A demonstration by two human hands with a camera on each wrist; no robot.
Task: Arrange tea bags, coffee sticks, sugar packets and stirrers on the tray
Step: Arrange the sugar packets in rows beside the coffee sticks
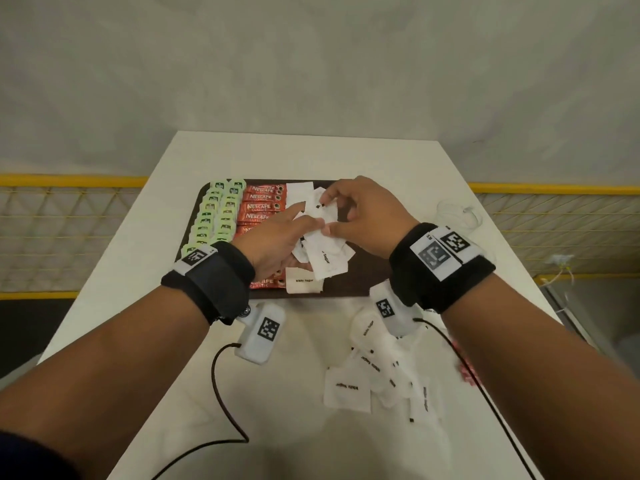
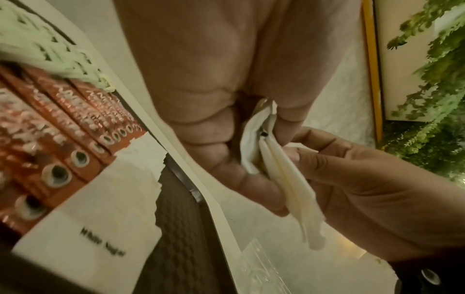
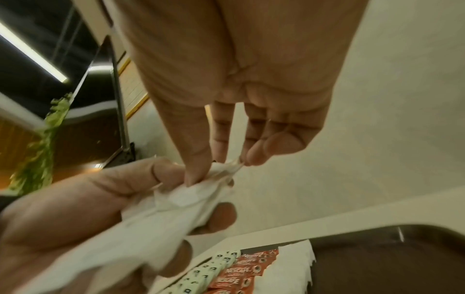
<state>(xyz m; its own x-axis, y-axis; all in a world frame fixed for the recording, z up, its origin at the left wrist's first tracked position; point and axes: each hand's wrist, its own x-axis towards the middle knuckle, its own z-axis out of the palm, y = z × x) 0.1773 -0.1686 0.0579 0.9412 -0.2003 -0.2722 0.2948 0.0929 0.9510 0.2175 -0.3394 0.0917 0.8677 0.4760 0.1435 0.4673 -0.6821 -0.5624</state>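
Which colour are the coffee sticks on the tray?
The coffee sticks are red-orange with white lettering; the head view shows it best.

You hold a bunch of white sugar packets (image 1: 325, 237) above the middle of the brown tray (image 1: 360, 282). Pale green tea bags (image 1: 216, 216) lie in two rows along its left edge, with red coffee sticks (image 1: 261, 202) stacked beside them. One sugar packet (image 1: 304, 285) lies at its near edge. More packets (image 1: 377, 382) lie loose near the table's near edge.
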